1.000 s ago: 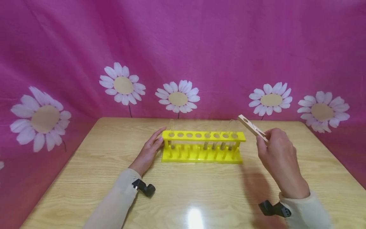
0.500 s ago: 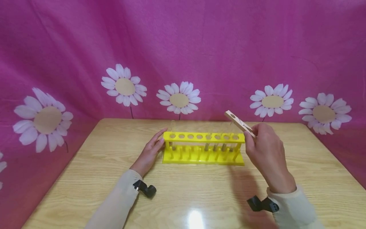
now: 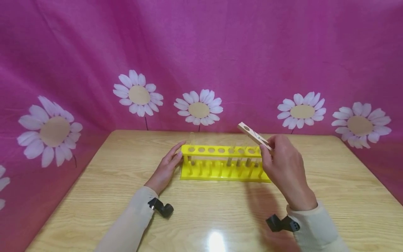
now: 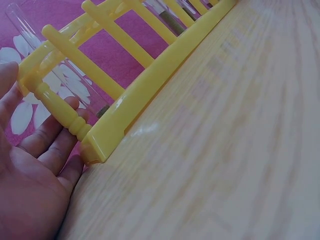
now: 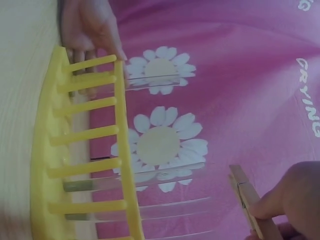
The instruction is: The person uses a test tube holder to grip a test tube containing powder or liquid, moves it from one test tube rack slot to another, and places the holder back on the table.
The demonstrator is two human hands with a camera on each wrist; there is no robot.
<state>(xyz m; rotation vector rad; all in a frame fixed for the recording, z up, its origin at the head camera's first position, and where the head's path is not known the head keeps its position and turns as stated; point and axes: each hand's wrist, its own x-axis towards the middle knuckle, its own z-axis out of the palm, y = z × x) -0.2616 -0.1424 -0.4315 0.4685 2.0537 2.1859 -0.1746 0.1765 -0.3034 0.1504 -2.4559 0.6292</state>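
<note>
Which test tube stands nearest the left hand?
The test tube at the left end of the yellow rack, beside the left hand: it stands alone, a gap separating it from the other tubes.

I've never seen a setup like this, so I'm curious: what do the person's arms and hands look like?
A pale, plain long sleeve covers each arm, the left sleeve and right sleeve matching. A small black device sits at each cuff; I see no cables. The left hand and right hand wear no gloves.
</note>
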